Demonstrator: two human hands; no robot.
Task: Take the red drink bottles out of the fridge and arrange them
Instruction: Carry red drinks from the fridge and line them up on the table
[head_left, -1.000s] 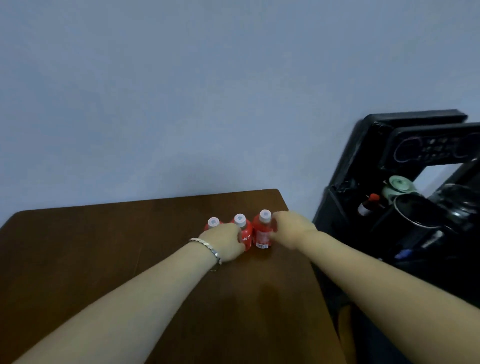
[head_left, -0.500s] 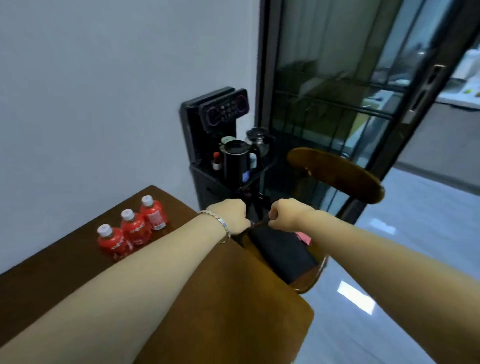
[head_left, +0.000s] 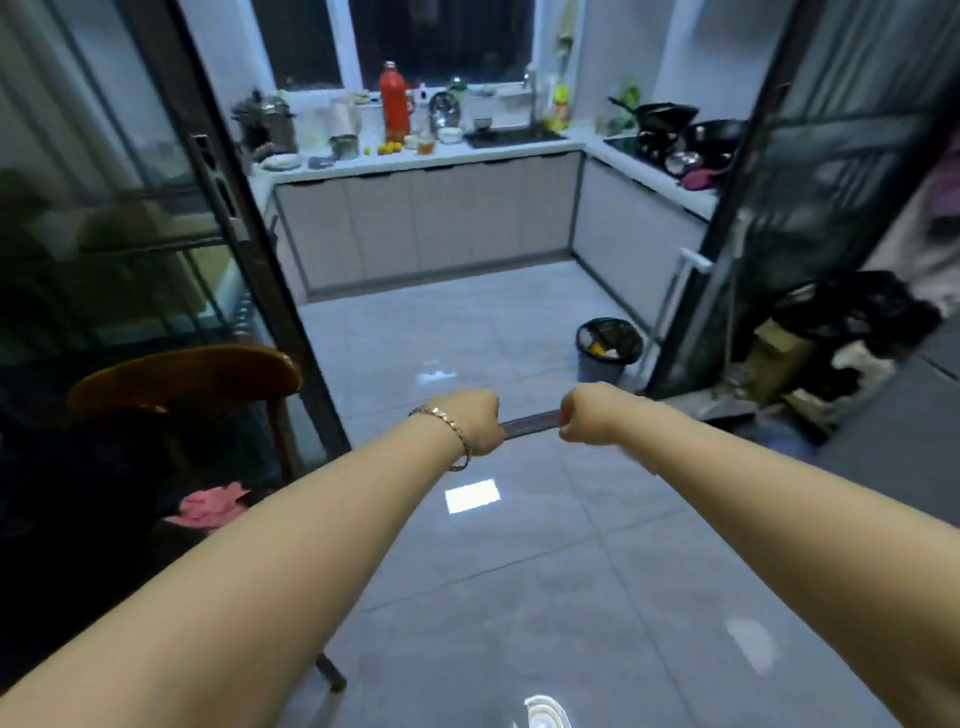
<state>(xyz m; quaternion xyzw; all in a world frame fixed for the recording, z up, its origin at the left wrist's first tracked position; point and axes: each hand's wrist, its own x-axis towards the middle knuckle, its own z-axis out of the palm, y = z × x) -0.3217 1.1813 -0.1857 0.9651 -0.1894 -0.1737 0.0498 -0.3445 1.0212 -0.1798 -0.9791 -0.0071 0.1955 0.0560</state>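
Both arms stretch out in front of me over the grey tiled floor. My left hand (head_left: 475, 422), with a metal bracelet at the wrist, is curled into a fist and holds nothing. My right hand (head_left: 586, 413) is a fist too, close beside it and empty. The small red drink bottles and the table are out of view, and no fridge shows.
A wooden chair (head_left: 187, 371) with a pink cloth stands at the left by a dark glass sliding door (head_left: 228, 208). Ahead lies a kitchen with a cluttered counter (head_left: 415, 156) bearing a tall red bottle (head_left: 394, 101). A bin (head_left: 609, 349) and black bags (head_left: 852, 322) sit at the right.
My view has swung right from the table and its three red bottles to the kitchen doorway. Both hands let go of the bottles and now hang as empty fists.
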